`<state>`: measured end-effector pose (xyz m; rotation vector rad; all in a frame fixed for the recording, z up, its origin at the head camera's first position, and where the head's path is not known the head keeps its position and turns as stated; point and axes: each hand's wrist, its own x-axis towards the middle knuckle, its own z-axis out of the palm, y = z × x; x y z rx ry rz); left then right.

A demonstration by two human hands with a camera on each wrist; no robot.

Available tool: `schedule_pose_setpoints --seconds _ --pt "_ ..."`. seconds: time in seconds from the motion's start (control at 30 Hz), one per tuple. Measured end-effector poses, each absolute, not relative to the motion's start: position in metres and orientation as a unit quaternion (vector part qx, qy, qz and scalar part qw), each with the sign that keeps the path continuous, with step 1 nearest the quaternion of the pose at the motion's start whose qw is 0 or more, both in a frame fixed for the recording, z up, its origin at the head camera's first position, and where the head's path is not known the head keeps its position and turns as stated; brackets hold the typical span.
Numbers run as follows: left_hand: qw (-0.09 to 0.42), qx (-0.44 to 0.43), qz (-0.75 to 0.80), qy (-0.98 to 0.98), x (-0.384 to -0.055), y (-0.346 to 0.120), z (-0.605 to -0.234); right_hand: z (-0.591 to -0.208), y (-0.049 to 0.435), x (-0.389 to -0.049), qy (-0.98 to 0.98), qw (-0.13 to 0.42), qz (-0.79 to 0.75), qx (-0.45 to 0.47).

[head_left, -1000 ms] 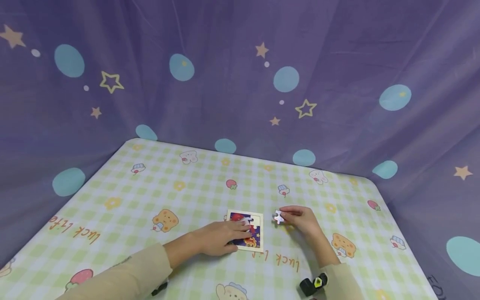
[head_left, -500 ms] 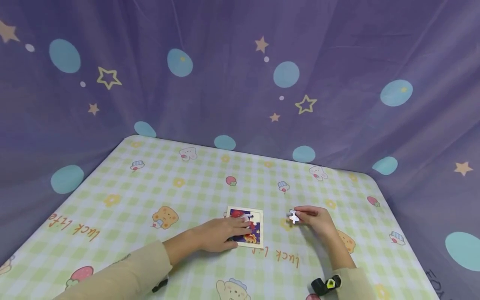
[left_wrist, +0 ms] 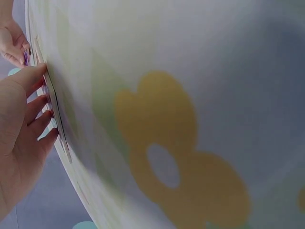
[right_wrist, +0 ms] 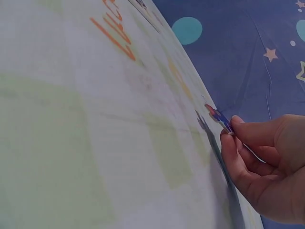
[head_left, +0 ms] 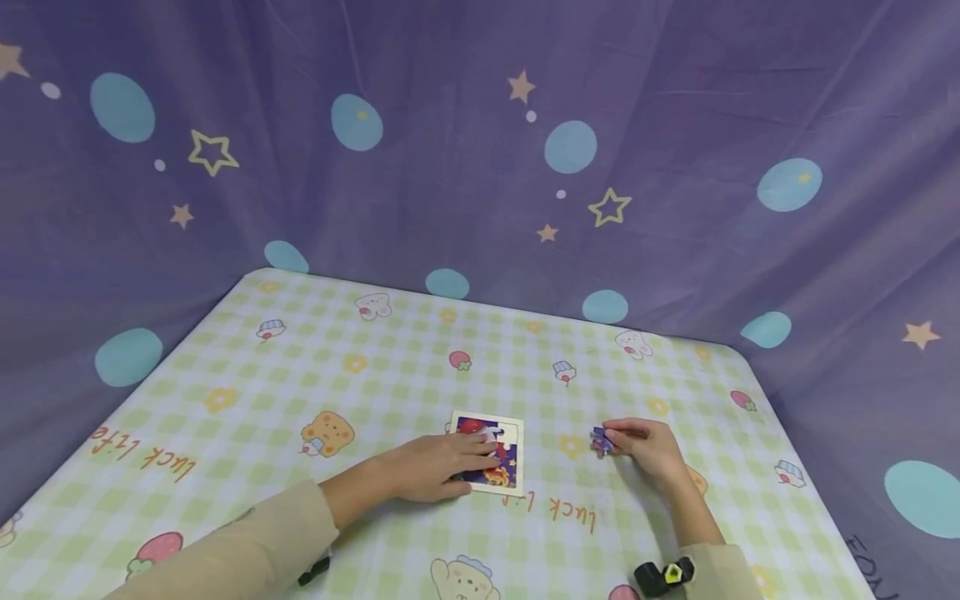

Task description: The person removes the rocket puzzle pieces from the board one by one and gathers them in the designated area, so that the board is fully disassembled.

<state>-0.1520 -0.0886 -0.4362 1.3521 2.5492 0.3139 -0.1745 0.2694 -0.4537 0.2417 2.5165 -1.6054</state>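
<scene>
A small square jigsaw puzzle with a cream frame (head_left: 520, 458) lies flat on the table in the head view, showing a dark blue and red picture. A pale gap shows at its upper right. My left hand (head_left: 435, 468) rests on its left part with the fingers extended and hides some of it. The thumb lies at the near edge. To the right, my right hand (head_left: 654, 450) pinches a blue and red puzzle piece (right_wrist: 220, 118) between thumb and fingertips. In the right wrist view the piece is held tilted just above the cloth, its shadow beneath.
A green and white checked cloth (head_left: 420, 375) with cartoon prints covers the table. Behind it hangs a purple curtain (head_left: 465, 167) with stars and blue dots. A black wrist strap device (head_left: 660, 577) sits at my right cuff.
My right hand has moved to the right, away from the puzzle, with the piece. The piece has turned from a bright, shiny look to its dark blue colours. My left hand stays put.
</scene>
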Motion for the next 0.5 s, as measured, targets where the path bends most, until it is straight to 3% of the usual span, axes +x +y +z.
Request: schedule_pose_setpoints --seconds 0.5 --pt "0.120 0.462 0.116 0.871 -0.1505 -0.0877 -0.4325 -0.4556 0.2758 -0.1724 0.920 0.012 -0.389 0.046"
